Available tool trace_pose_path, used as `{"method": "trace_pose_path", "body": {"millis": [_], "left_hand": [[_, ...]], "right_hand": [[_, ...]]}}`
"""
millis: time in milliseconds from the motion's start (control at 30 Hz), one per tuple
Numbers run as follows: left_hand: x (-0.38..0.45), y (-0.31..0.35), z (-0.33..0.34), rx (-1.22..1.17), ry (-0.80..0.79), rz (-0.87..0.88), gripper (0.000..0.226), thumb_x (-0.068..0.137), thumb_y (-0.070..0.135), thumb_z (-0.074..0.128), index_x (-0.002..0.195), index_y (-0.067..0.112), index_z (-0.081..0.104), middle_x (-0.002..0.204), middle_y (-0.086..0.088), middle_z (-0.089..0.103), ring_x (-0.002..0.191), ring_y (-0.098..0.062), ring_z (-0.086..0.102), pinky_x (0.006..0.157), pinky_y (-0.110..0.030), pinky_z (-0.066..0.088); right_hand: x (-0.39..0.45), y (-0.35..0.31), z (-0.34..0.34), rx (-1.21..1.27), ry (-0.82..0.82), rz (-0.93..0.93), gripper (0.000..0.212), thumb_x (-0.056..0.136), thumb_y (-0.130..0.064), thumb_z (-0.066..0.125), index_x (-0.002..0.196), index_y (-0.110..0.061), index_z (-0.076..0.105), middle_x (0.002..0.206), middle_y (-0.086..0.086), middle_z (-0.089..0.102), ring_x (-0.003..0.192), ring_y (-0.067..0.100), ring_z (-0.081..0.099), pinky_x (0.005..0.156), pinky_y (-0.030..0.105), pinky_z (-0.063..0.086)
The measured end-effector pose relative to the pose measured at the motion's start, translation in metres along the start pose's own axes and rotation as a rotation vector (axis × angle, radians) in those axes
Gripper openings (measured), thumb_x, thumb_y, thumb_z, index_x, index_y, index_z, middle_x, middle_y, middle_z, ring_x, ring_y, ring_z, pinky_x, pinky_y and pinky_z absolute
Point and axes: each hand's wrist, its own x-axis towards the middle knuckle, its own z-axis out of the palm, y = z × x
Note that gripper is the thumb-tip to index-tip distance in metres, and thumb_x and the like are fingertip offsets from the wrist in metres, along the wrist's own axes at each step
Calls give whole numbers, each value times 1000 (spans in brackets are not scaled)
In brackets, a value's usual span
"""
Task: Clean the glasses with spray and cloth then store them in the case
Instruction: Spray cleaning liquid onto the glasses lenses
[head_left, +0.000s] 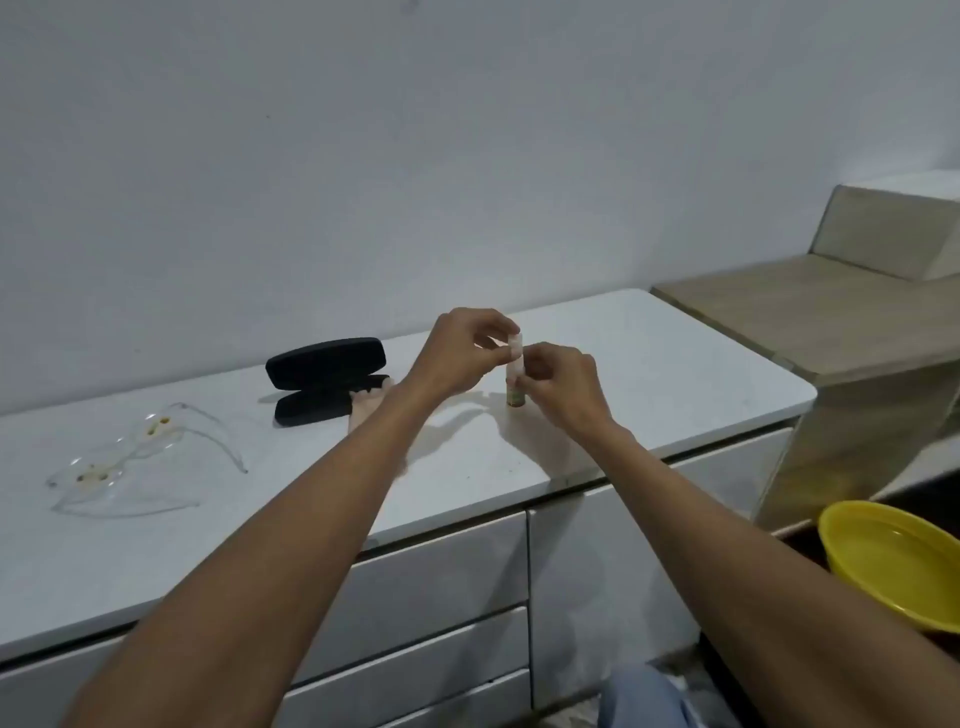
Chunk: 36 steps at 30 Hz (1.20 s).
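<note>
A small spray bottle (515, 392) stands upright on the white countertop (649, 374). My right hand (563, 389) grips its body. My left hand (460, 353) pinches the bottle's pale cap (514, 349) at the top. Clear plastic glasses (130, 457) with brownish smudges on the lenses lie at the far left of the counter. A black glasses case (327, 379) lies open behind my left forearm. A pinkish cloth (366, 402) peeks out beside the case, mostly hidden by my arm.
White drawers (441, 597) run below the counter edge. A yellow bowl (893, 566) sits low at the right. A beige stepped ledge (831, 312) adjoins the counter's right end. A plain wall stands behind.
</note>
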Motion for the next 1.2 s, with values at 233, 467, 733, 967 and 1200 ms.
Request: {"method": "trace_pose_path", "body": {"millis": [233,467,733,967,1200], "left_hand": [[8,-3,6,-18,8,-69,26,85,10,79,110,14,75,93,-1,76,82,-7,70,75,-23,55],[14,3,8,-76,127,-70,20,89,11,75,109,11,77,93,0,74,79,-9,67,72,-19,50],[-6,-30,9,-90,87,-252,18,81,-1,79,97,8,78,87,-3,74,82,-15,70,82,-24,53],[-19,-44,25,-36,-47,-304,27,73,-10,80,97,4,80,85,-8,76,83,-22,74,87,-37,62],[-20,-50,27,61,-101,-258,30,72,-2,83,100,11,80,87,-6,78,88,-21,74,88,-34,59]], "right_hand": [[1,-1,1,16,0,49,16,85,-15,77,101,-12,78,89,0,79,80,9,75,69,17,51],[2,2,1,16,32,66,17,86,-17,77,102,-12,76,93,0,79,80,11,76,60,10,45],[4,5,6,-57,90,66,23,88,-19,77,110,-10,73,99,-1,74,77,8,70,59,5,41],[3,5,8,-71,93,62,27,88,-16,76,113,-10,69,103,3,74,82,16,74,77,27,58],[5,6,9,-74,88,85,27,86,-16,77,112,-12,68,99,-1,73,87,16,71,74,22,51]]}}
